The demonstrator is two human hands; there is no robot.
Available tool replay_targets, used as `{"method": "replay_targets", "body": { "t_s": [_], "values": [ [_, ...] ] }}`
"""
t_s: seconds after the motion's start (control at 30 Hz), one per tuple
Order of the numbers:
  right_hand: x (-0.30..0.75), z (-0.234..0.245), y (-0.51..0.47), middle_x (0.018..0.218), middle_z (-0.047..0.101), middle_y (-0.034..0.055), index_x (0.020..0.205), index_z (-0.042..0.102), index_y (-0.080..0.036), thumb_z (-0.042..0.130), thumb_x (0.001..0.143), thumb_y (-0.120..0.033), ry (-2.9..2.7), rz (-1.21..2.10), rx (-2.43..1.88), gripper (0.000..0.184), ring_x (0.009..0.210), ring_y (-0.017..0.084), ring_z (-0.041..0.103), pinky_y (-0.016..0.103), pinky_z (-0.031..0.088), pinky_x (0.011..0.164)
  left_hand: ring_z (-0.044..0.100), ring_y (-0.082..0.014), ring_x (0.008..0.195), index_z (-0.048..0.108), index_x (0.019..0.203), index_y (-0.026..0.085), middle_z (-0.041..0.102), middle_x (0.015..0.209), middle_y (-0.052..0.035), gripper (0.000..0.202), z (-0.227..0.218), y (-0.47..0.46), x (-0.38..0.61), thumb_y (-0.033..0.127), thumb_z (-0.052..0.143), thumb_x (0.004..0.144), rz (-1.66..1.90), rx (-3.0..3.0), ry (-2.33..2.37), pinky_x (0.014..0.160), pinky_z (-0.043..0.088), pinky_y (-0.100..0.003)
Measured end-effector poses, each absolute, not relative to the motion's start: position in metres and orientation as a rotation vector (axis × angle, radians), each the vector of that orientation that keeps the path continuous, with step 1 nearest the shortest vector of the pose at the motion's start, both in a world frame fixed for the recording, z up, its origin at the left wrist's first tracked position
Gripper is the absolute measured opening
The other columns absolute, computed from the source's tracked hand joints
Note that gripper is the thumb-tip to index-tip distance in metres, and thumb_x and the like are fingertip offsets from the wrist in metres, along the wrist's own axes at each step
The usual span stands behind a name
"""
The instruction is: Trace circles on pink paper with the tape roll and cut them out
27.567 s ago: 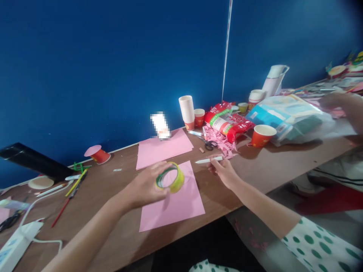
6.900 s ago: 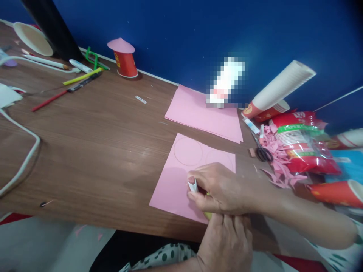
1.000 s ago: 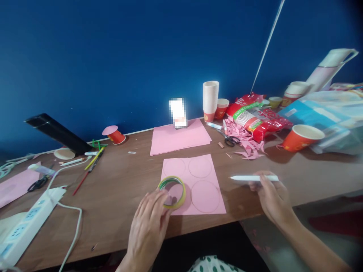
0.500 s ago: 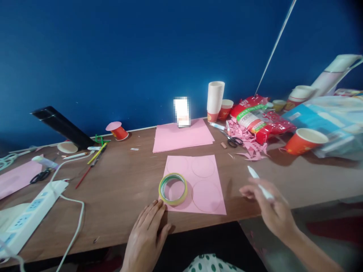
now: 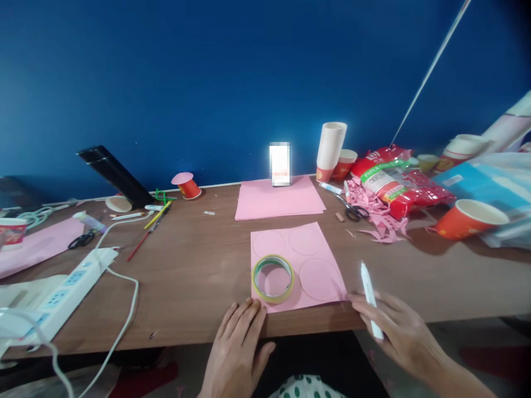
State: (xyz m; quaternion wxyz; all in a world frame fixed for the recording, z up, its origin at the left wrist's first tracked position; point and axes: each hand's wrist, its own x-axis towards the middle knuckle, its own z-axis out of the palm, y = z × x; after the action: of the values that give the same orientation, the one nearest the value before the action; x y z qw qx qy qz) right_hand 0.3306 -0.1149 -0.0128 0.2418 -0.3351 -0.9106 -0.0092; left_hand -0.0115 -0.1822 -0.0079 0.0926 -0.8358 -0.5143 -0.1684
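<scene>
White pen (image 5: 369, 296) sits in the right hand (image 5: 400, 331) grip, fingers pinching its lower half, at the counter's (image 5: 186, 287) front edge. Long axis runs front-to-back, free end toward the back edge, leaning slightly left. Left hand (image 5: 240, 348) is flat, fingers spread, holding nothing, just short of the tape roll (image 5: 273, 297) on the pink sheet (image 5: 319, 276) with three traced circles. Red packet (image 5: 394, 179) print is unreadable.

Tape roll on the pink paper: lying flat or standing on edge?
Flat: the tape roll lies opening-up, pink paper showing through.
</scene>
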Motion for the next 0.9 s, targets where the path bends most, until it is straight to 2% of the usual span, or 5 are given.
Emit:
{"method": "replay_targets", "body": {
  "t_s": [0.23, 0.33, 0.47, 0.6, 0.9],
  "values": [
    [0.333, -0.018, -0.113, 0.108, 0.067, 0.0061, 0.121, 0.050, -0.021, 0.047, 0.080, -0.018, -2.445, 0.062, -0.890, 0.041, 0.099, 0.023, 0.060, 0.036, 0.051, 0.082, 0.054, -0.0279, 0.108, 0.045, 0.121, 0.018, 0.059, 0.113, -0.0134, 0.052, -0.004, -0.179, -0.011, 0.034, 0.062, 0.075, -0.897, -2.282, -1.842, 0.088, 0.048, -0.043],
    [0.333, -0.021, -0.112, 0.108, 0.067, 0.0058, 0.122, 0.049, -0.022, 0.047, 0.081, -0.016, -2.421, 0.103, -0.927, 0.042, 0.097, 0.022, 0.060, 0.034, 0.051, 0.081, 0.054, -0.0312, 0.107, 0.037, 0.126, 0.015, 0.055, 0.116, -0.0171, 0.071, 0.000, -0.164, -0.002, 0.044, 0.067, 0.069, -1.080, -2.087, -2.059, 0.082, 0.050, -0.046],
    [0.333, -0.023, -0.112, 0.107, 0.067, 0.0065, 0.121, 0.051, -0.021, 0.048, 0.080, -0.016, -2.415, 0.133, -0.928, 0.042, 0.097, 0.023, 0.061, 0.035, 0.052, 0.081, 0.050, -0.0341, 0.112, 0.027, 0.133, 0.013, 0.049, 0.123, -0.0207, 0.093, 0.004, -0.141, 0.013, 0.050, 0.072, 0.061, -1.228, -2.070, -2.131, 0.086, 0.047, -0.049],
    [0.331, -0.019, -0.112, 0.105, 0.068, 0.0071, 0.120, 0.052, -0.021, 0.046, 0.081, -0.017, -2.397, 0.145, -0.944, 0.040, 0.094, 0.023, 0.062, 0.035, 0.052, 0.080, 0.051, -0.0321, 0.113, 0.022, 0.136, 0.016, 0.049, 0.125, -0.0197, 0.090, 0.003, -0.132, 0.019, 0.044, 0.071, 0.065, -1.325, -2.108, -2.132, 0.090, 0.046, -0.050],
    [0.332, -0.018, -0.114, 0.102, 0.069, 0.0068, 0.118, 0.054, -0.021, 0.048, 0.080, -0.019, -2.369, 0.142, -0.958, 0.038, 0.091, 0.023, 0.062, 0.037, 0.051, 0.081, 0.048, -0.0290, 0.118, 0.024, 0.135, 0.017, 0.049, 0.128, -0.0169, 0.085, 0.000, -0.136, 0.016, 0.037, 0.070, 0.067, -1.352, -2.183, -2.130, 0.095, 0.044, -0.047]
  ]
}}
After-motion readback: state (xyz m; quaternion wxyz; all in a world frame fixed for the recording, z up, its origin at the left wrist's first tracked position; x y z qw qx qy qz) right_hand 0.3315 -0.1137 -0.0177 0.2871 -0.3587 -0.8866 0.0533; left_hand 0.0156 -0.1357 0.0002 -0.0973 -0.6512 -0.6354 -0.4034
